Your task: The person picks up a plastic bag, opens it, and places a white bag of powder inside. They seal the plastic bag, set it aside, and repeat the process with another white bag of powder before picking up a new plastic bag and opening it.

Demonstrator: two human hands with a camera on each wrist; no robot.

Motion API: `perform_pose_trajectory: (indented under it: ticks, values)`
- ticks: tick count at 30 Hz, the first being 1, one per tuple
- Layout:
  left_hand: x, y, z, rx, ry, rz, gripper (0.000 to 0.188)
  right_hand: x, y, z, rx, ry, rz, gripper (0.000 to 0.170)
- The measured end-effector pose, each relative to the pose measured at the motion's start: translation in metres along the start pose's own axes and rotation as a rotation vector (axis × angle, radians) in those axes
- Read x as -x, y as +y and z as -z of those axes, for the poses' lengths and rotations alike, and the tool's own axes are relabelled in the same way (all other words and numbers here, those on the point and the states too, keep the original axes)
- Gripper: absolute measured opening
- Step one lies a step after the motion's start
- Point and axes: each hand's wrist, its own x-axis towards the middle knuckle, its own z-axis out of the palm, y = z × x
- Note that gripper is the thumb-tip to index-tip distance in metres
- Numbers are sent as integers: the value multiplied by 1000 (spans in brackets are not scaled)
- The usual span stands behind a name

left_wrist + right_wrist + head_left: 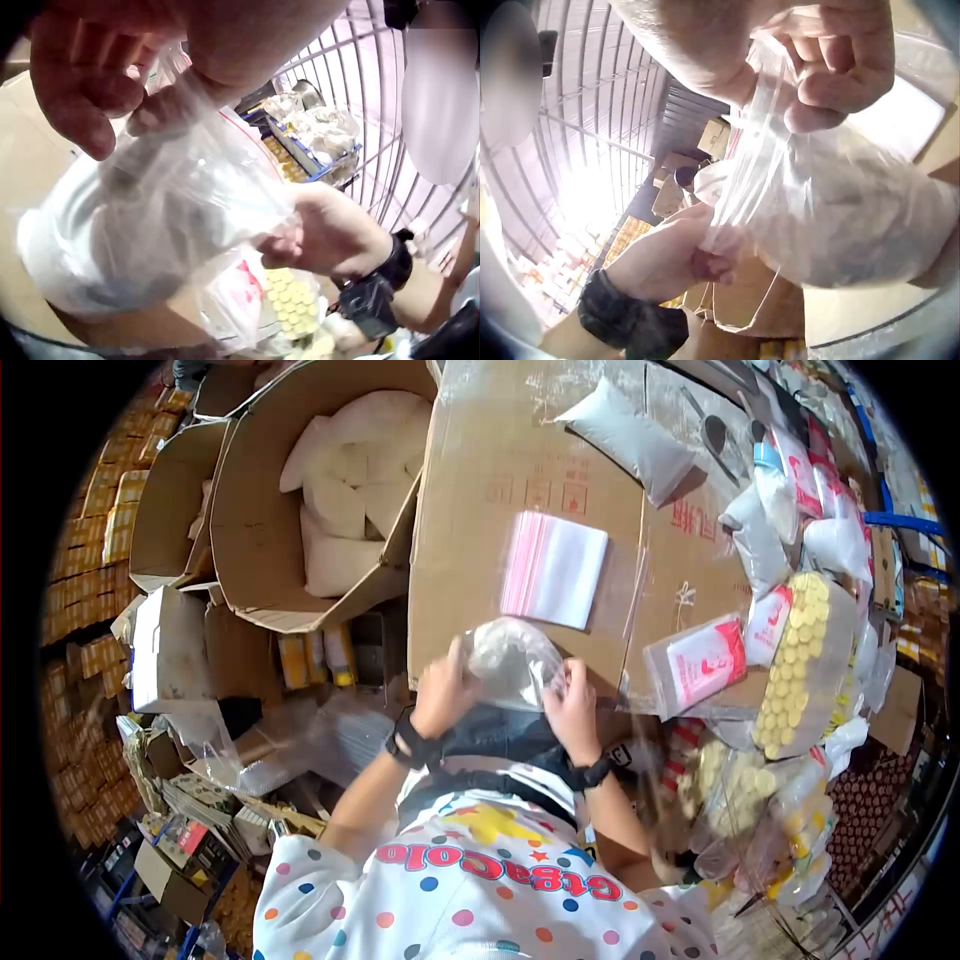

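Observation:
A clear plastic bag with whitish contents [512, 660] stands at the near edge of the cardboard, between both hands. My left hand [443, 692] pinches one upper corner of the bag, thumb and fingers curled on the film. On the opposite corner, my right hand [572, 712] pinches the plastic the same way. Gathered film runs up between the fingers of the right hand [840, 71] in the right wrist view. The left wrist view has the bag's full lower part [112, 232] bulging onto the cardboard. Just beyond lies a flat stack of pink-edged plastic bags [570, 575].
A filled white bag [630, 445] and a dark spoon [715, 435] lie at the back. To the right are a red-labelled packet [705, 662] and a bag of yellow round pieces [800, 670]. A tall carton [290, 550] with pale sacks stands left.

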Motion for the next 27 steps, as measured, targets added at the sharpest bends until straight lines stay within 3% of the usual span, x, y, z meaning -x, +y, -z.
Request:
perform_pose_trajectory:
  ticks: [1, 4, 9, 12, 13, 15, 17, 19, 23, 24, 25, 27]
  values:
    - [-10, 0, 2, -78, 30, -60, 25, -6, 5, -1, -7, -3, 31, 18]
    - [-16, 33, 42, 165, -53, -33, 14, -10, -14, 27, -42, -70, -106, 9]
    - [23, 69, 79, 192, -126, 70, 13, 26, -52, 73, -135, -22, -115, 13]
    - [2, 46, 56, 128, -41, 27, 14, 12, -21, 65, -249, -58, -234, 14]
    - [-10, 22, 38, 166, -94, 82, 14, 3, -4, 58, -144, -57, -182, 13]
    - [-16, 27, 25, -30, -72, 25, 11, -5, 13, 49, -12, -101, -157, 13]
    - [-7, 44, 33, -47, -62, -79, 7, -2, -25, 60, 106, -66, -81, 12]
    - [3, 51, 44, -85, -91, -61, 7, 4, -38, 67, 144, -83, -20, 13]
    - [6, 19, 31, -41, 18, -44, 13, 5, -11, 54, 123, -67, -108, 17]
    - [6, 24, 33, -147, 15, -65, 15, 5, -13, 55, 151, -99, -90, 17]
    - [5, 30, 37, -174, 67, -209, 16, 1, -15, 56, 179, -122, -61, 18]
    - [11, 48, 47, -223, 162, -486, 18, 3, -39, 63, 269, 3, 128, 20]
